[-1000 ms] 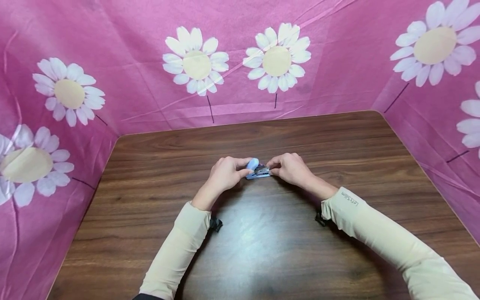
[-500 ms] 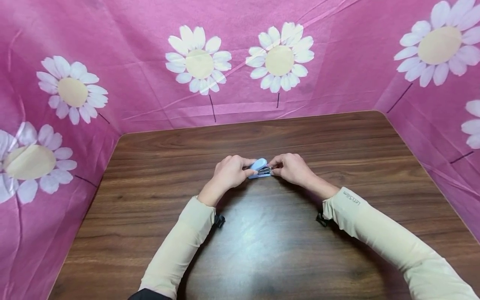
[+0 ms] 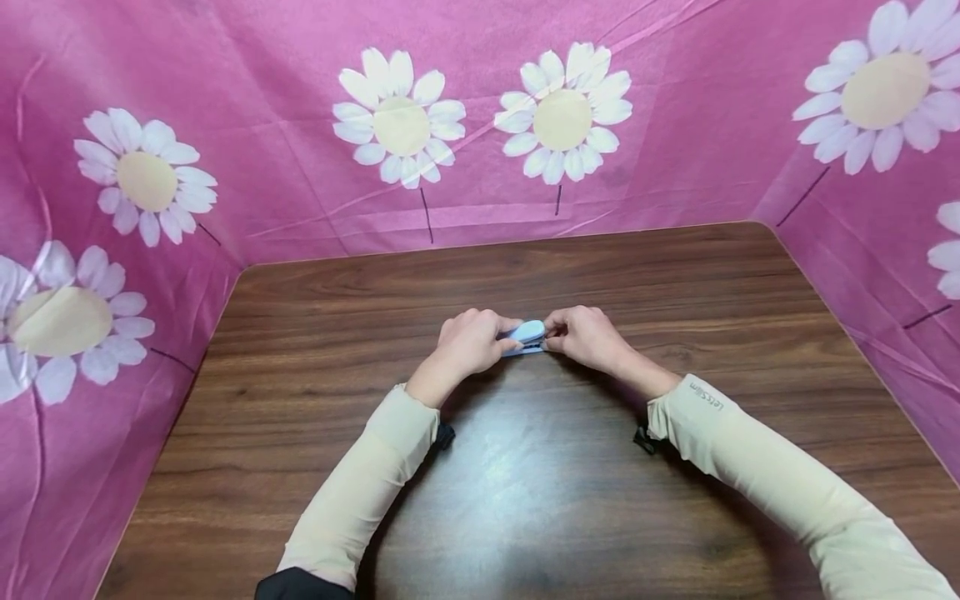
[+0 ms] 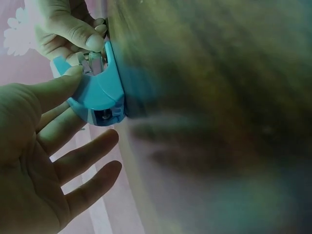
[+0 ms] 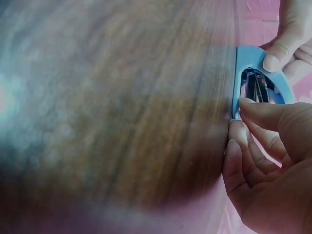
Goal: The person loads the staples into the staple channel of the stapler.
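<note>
A small light-blue stapler (image 3: 529, 331) stands on the wooden table between both hands. Its hinge end is pinched between thumb and index finger of my left hand (image 3: 468, 342); the other fingers of that hand are spread apart in the left wrist view. At the opposite end, my right hand (image 3: 588, 337) pinches the front of the stapler (image 5: 251, 54) near the base, its fingers curled. Between the raised top cover and the base, the metal staple magazine (image 5: 256, 87) shows in the right wrist view. The right fingertips partly hide the front end.
The brown wood-grain table (image 3: 487, 483) spreads around the hands, with a glare patch in front of them. Pink cloth (image 3: 285, 100) printed with white daisies hangs behind it and along both sides.
The stapler's top cover has swung down to the right over the magazine, from nearly upright. My left hand has shifted slightly right with it. The right hand has stayed almost in place.
</note>
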`<act>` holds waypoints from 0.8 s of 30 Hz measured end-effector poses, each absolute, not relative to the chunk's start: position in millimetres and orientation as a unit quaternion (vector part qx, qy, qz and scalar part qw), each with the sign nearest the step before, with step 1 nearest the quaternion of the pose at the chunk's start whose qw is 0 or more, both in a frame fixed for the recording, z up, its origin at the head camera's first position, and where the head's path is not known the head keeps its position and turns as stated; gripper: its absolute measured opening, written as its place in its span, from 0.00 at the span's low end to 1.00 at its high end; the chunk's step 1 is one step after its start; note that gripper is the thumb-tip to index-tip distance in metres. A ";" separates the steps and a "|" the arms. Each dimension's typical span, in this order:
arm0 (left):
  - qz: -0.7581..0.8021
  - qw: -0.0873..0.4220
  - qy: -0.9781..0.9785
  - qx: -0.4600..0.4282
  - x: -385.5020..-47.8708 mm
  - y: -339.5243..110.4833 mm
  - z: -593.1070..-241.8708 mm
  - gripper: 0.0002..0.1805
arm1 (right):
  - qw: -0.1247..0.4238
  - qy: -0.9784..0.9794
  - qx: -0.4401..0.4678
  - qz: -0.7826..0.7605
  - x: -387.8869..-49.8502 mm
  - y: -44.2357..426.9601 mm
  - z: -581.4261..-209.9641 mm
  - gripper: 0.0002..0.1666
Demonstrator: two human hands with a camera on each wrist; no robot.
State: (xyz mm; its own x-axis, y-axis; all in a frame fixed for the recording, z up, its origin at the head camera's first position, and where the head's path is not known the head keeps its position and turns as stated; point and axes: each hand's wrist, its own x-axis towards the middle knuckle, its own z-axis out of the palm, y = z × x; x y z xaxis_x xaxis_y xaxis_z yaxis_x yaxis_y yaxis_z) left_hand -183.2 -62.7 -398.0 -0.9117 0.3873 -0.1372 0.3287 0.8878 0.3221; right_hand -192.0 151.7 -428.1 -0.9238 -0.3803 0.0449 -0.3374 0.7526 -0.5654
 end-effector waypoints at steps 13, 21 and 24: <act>0.088 0.097 0.967 0.218 -186.3 -52.3 -391.5 0.16 | 0.027 0.936 -0.197 -0.291 -194.4 151.2 -430.6 0.06; 0.117 0.094 0.966 0.209 -184.7 -56.1 -395.4 0.21 | 0.035 0.937 -0.195 -0.289 -192.7 151.3 -429.4 0.06; 0.129 0.088 0.965 0.211 -184.8 -58.3 -396.4 0.21 | 0.036 0.937 -0.193 -0.290 -192.3 151.7 -428.8 0.06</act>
